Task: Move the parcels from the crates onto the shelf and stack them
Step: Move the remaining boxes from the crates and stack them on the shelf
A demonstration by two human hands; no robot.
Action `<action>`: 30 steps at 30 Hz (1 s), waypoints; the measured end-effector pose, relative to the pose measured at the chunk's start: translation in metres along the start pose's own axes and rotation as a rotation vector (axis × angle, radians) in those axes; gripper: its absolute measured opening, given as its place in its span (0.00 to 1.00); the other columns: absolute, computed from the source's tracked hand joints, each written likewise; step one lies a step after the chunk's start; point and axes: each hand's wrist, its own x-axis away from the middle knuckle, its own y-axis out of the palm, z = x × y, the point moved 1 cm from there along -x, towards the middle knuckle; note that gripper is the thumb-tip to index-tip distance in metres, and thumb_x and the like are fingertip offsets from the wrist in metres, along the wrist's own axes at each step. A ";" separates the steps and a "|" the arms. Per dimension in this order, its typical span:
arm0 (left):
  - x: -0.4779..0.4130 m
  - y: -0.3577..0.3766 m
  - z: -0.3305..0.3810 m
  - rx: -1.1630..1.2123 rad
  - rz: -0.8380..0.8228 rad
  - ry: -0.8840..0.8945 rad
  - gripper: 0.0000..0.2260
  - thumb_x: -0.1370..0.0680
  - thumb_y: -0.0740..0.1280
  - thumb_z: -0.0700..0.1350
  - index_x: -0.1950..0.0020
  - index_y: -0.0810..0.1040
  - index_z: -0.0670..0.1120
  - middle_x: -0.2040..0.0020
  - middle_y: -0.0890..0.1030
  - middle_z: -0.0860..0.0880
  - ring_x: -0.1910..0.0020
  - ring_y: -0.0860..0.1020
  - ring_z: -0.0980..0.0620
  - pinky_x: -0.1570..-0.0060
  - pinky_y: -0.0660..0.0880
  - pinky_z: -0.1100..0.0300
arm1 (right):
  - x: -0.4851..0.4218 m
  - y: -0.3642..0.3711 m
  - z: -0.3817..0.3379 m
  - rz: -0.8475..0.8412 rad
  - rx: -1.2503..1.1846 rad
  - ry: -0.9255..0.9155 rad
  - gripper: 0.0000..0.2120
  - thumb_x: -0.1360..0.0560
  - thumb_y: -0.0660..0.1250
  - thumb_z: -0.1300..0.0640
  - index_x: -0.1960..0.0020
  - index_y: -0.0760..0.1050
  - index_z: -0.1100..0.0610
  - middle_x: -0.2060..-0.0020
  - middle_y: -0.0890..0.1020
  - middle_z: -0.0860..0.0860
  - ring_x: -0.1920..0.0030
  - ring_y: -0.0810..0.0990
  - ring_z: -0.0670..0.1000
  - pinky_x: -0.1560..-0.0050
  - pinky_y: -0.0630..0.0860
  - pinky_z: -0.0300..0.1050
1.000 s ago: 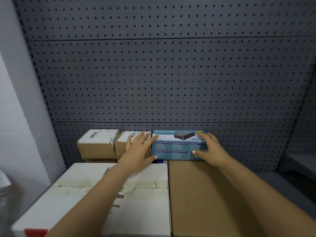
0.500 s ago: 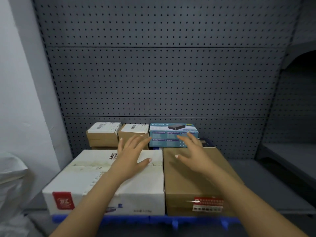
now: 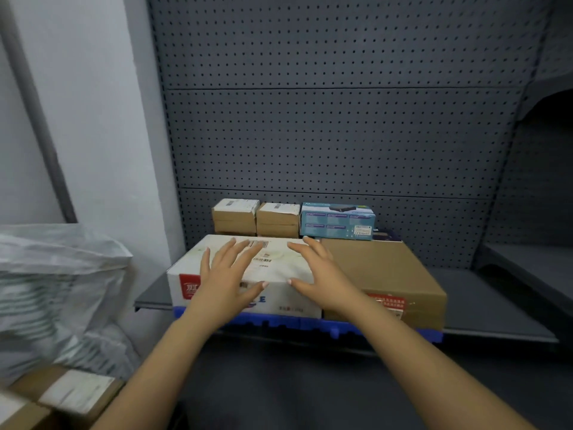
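parcels (image 3: 384, 274) sit stacked on the shelf (image 3: 496, 318), stiff cardboard that looks fairly light and best gripped by opposite side faces, while the left hand (image 3: 229, 274) and right hand (image 3: 319, 274) hover spread open before them, holding nothing.

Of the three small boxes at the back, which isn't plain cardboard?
The teal printed box, rightmost; the left box and middle box are brown cardboard with white labels.

Dim even light, blurred warped edges
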 end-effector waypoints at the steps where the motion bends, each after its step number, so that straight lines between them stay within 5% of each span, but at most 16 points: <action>1: 0.012 -0.009 -0.003 -0.004 0.018 -0.003 0.32 0.28 0.54 0.68 0.25 0.56 0.61 0.24 0.60 0.53 0.23 0.51 0.52 0.28 0.38 0.45 | 0.004 0.005 -0.010 -0.004 -0.010 -0.019 0.31 0.24 0.68 0.49 0.24 0.58 0.44 0.23 0.51 0.48 0.24 0.49 0.50 0.26 0.51 0.47; 10: 0.147 -0.080 -0.059 -0.111 0.164 -0.178 0.30 0.27 0.57 0.66 0.26 0.65 0.57 0.26 0.66 0.51 0.26 0.59 0.49 0.29 0.46 0.39 | 0.021 0.088 -0.120 -0.099 -0.141 -0.262 0.31 0.23 0.67 0.49 0.25 0.58 0.45 0.25 0.57 0.47 0.26 0.54 0.48 0.26 0.55 0.46; 19: 0.318 -0.170 -0.118 -0.305 0.207 -0.537 0.30 0.27 0.55 0.66 0.26 0.64 0.58 0.26 0.64 0.53 0.25 0.54 0.53 0.30 0.38 0.46 | 0.040 0.213 -0.253 -0.328 -0.252 -0.536 0.30 0.23 0.68 0.49 0.25 0.59 0.46 0.26 0.59 0.48 0.26 0.56 0.48 0.31 0.54 0.39; 27: 0.477 -0.218 -0.143 -0.435 0.167 -0.926 0.29 0.24 0.62 0.63 0.25 0.61 0.57 0.25 0.64 0.52 0.24 0.54 0.50 0.27 0.44 0.38 | 0.091 0.332 -0.361 -0.583 -0.348 -0.685 0.30 0.24 0.68 0.49 0.25 0.61 0.47 0.28 0.62 0.48 0.27 0.59 0.49 0.28 0.60 0.48; 30: 0.520 -0.218 -0.154 -0.449 0.139 -1.014 0.32 0.27 0.56 0.67 0.25 0.62 0.57 0.25 0.64 0.51 0.24 0.55 0.49 0.28 0.46 0.39 | 0.111 0.375 -0.386 -0.701 -0.353 -0.691 0.31 0.24 0.68 0.49 0.25 0.58 0.45 0.26 0.60 0.48 0.26 0.57 0.49 0.28 0.60 0.48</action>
